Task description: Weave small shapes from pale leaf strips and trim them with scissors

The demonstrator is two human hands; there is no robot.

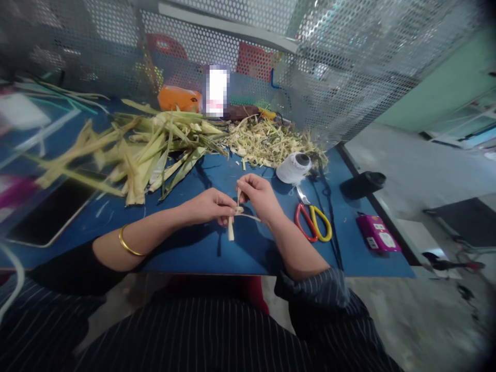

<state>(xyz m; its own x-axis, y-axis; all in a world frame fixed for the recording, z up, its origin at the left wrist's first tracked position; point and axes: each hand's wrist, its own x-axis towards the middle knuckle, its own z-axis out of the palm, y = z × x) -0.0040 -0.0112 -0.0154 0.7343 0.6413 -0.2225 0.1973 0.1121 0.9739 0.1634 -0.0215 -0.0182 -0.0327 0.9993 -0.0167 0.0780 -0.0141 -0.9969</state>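
Between my two hands, above the blue table (248, 253), is a pale strip of corn husk (231, 230) that looks folded or looped, its wider end hanging down. My left hand (211, 206), with a gold bangle on the wrist, pinches it near the loop. The fingers of my right hand (258, 194) are closed on an upper part of the strip, and a thin end sticks out below that palm. Just right of my right hand lie scissors (313, 222) with one red and one yellow handle. Behind them a cone of white thread (293, 168) rests tilted.
Corn husks (155, 144) are heaped at the back left, with shredded husk scraps (267, 139) beside them. A dark phone (54, 212) lies at left. Toward the right edge are a purple packet (377, 233) and a black cylinder (362, 184). Perforated metal (217, 36) stands behind.
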